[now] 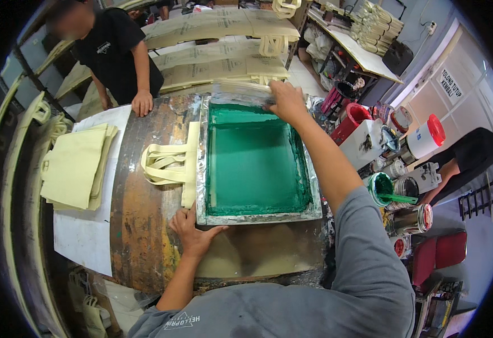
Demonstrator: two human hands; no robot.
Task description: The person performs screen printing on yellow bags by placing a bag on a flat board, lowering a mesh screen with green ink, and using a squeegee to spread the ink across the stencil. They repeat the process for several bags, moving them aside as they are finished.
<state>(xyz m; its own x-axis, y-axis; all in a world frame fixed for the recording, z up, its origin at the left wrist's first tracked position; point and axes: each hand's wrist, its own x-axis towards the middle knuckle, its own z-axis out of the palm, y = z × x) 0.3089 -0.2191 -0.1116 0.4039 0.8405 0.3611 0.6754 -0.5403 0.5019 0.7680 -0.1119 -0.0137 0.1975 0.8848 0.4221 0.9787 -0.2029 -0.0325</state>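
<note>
A silk-screen frame lies on the worktable, its mesh covered with green ink. Under its left side a pale yellow cloth bag sticks out, its looped handles pointing left. My left hand is at the frame's near left corner, thumb and fingers spread, the thumb along the near edge and the fingertips by the bag. My right hand reaches to the frame's far end, fingers closed on a squeegee, which looks blurred and lies across that end.
Stacked pale bags lie on a white board at left. A co-worker stands at the far left, one hand on the table. At right are ink tubs, including a green one with a green stick. Drying racks stand behind.
</note>
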